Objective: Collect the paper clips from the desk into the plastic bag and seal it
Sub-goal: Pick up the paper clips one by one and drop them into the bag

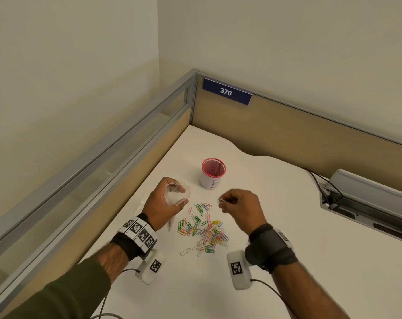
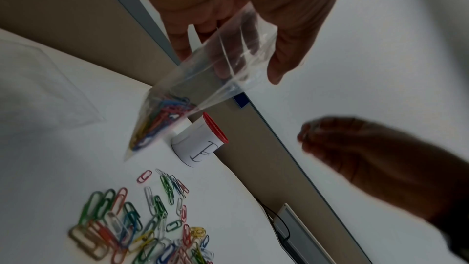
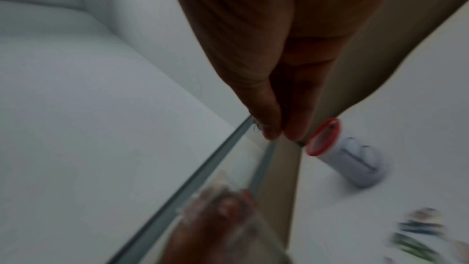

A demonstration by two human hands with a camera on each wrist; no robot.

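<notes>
The left hand [image 1: 164, 201], left of centre in the head view, grips a clear bag [image 1: 177, 195] by its top, fingers curled round the plastic so the mouth stands open toward the camera. In the left wrist view the bag [image 2: 177, 103] hangs from those fingers down toward the middle of the frame, off the desk, with a clump of coloured clips [image 2: 158, 121] already gathered in its lower corner.

The right hand [image 1: 240, 207], right of centre in the head view, is raised above the desk [image 1: 287, 226] with its fingertips pinched together on a few pale clips [image 1: 221, 201]; it is near the bag's mouth but apart from it. The right wrist view is blurred and shows only thumb and finger [image 3: 272, 127] pressed together at mid-frame.

Below and between the hands, the loose pile [image 1: 204, 230] of clips lies spread on the desk, in green, red, blue, yellow and white, with one white clip a little apart at its lower left.

Just above the pile stands a cup [image 1: 212, 173] with a red rim and a white paper wrap bearing a hand-drawn letter. A blue plate [image 1: 226, 91] marked 376 sits on the partition in the upper middle. At the right edge a grey cable tray [image 1: 365, 203] is set into the desk.
</notes>
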